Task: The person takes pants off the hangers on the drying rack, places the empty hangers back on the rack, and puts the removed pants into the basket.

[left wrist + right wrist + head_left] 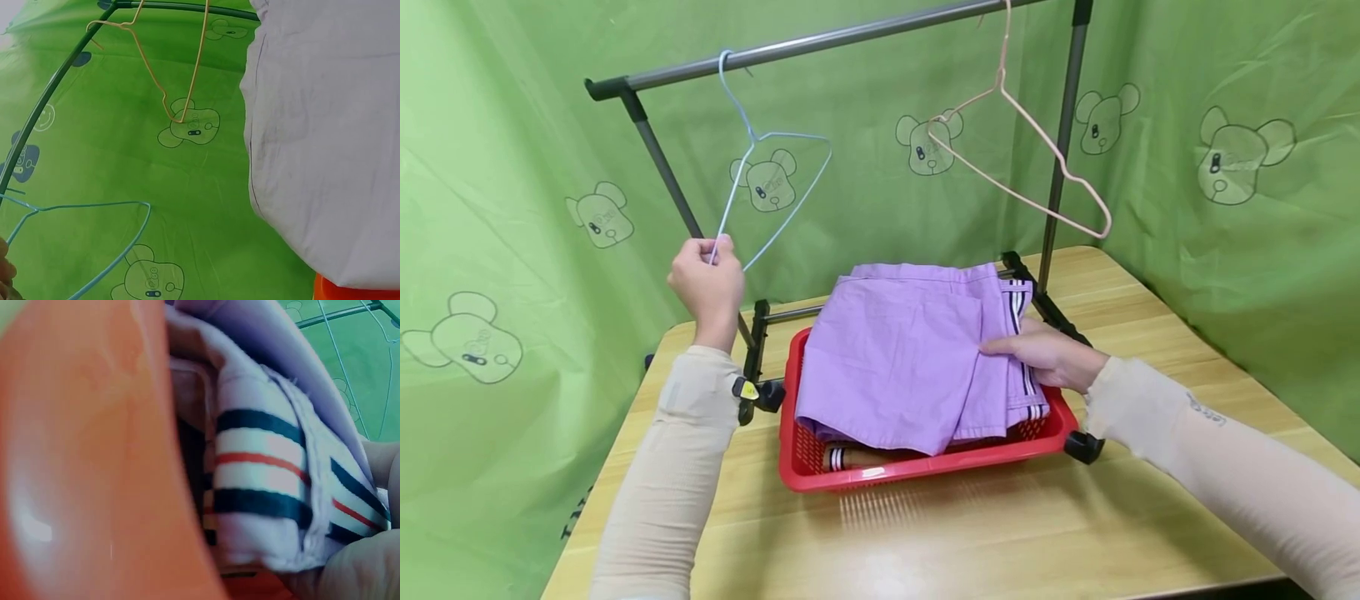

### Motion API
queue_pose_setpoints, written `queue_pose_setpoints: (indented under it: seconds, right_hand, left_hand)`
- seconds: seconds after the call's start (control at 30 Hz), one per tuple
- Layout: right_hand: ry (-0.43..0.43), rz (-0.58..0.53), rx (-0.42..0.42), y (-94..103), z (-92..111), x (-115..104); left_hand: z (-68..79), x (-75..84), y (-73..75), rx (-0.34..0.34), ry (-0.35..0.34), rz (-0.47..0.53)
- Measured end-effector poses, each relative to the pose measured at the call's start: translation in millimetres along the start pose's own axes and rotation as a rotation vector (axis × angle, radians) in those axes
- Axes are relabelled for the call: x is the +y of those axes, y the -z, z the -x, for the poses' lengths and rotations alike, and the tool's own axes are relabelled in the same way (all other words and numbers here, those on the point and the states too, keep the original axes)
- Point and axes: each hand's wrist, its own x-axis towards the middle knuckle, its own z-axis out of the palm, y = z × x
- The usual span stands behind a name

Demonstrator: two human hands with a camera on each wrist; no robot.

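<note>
My left hand [707, 279] pinches the near side of a light blue wire hanger [790, 218], whose hook is over the rack's bar. In the left wrist view, part of that hanger [112, 265] shows beside my fingertips at the left edge. A folded purple garment [895, 358] lies over a red basket [925, 469]. My right hand [1052, 354] grips its right side, thumb on top and the other fingers largely hidden. Close up in the right wrist view, a striped band [259, 459] of black, white and red runs along the cloth next to my fingers.
A pink hanger [1037, 204] hangs at the right on the metal clothes rack [850, 35], which stands on a wooden table [880, 550]. Brown cloth with a striped band [850, 458] lies under the purple garment. Green curtains [865, 208] surround the table.
</note>
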Motion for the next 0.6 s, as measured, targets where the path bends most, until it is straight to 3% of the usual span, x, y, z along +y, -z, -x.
queue_pose_setpoints:
  seconds: [0.33,0.6]
  right_hand:
    - [0.033,0.071,0.087,5.6,5,-12]
    - [0.130,0.330,0.179,6.7,10,-24]
  left_hand:
    - [3.9,-4.5,6.8,-0.036,-0.044,-0.014]
    - [11.1,-9.6,9.7,-0.073,-0.121,-0.003]
